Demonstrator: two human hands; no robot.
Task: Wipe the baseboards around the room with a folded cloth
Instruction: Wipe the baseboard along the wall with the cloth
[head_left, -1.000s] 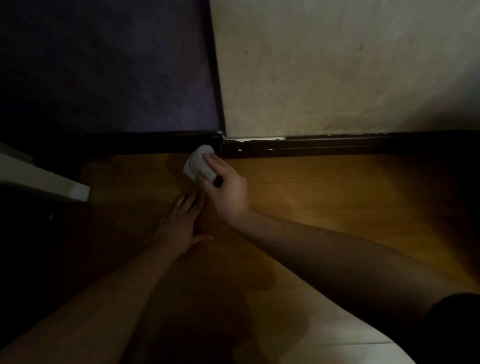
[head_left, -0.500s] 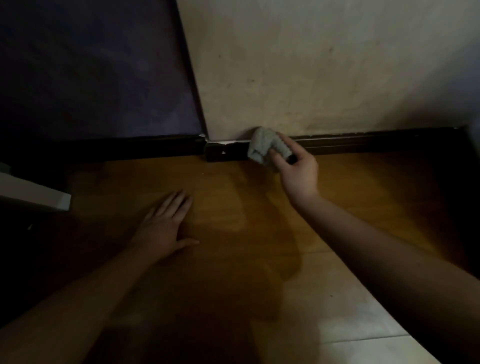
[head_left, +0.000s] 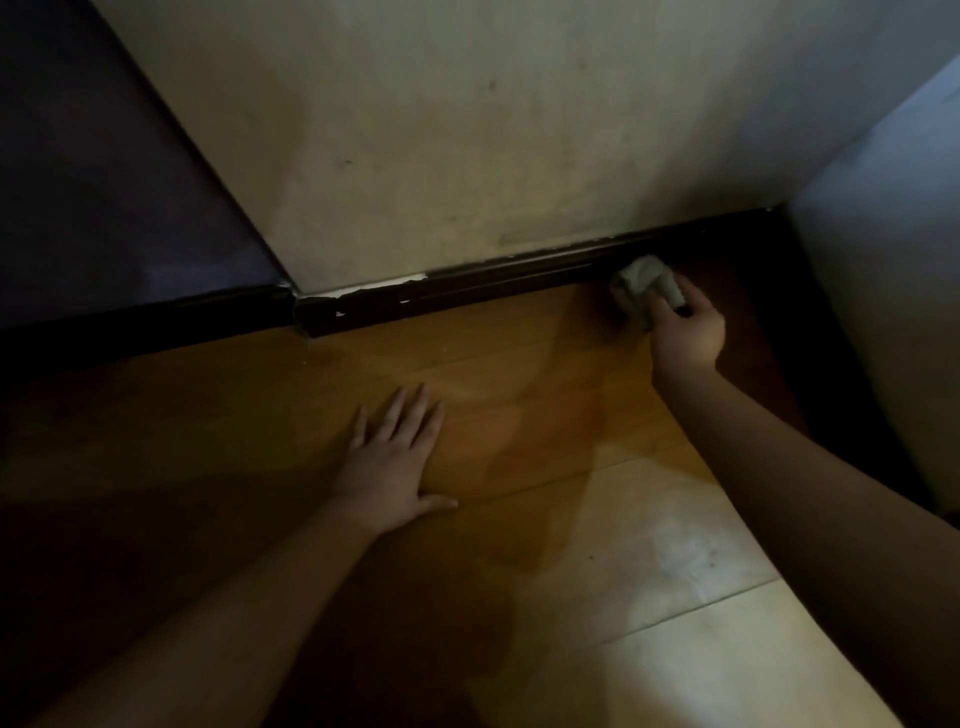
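My right hand (head_left: 685, 332) grips the cloth (head_left: 644, 283), fingers (head_left: 698, 307) curled round the bunched grey wad, pressing it against the baseboard (head_left: 467, 291) near the far right corner of the floor (head_left: 519, 415). The cloth sits where baseboard meets floor, touching both as far as I can tell. My left hand (head_left: 395, 462) lies flat on the floor, palm down, fingers straight and slightly spread, thumb out to the right, holding nothing.

Around: a pale wall (head_left: 441, 156) above the baseboard, scuffed and stained. A darker purple wall (head_left: 104, 182) on the left, meeting the pale one at a jutting corner. A grey-blue wall or panel (head_left: 893, 260) closes in on the right, just beside the cloth hand. Nothing lies between my hands and the baseboard.

No writing, labels or brands readable; light is dim.

The baseboard is a dark long strip, its long axis running left to right, rising toward the right end in the head view. White chips show along its top edge near the jutting corner. The cloth is lumpy, with no clear long axis.
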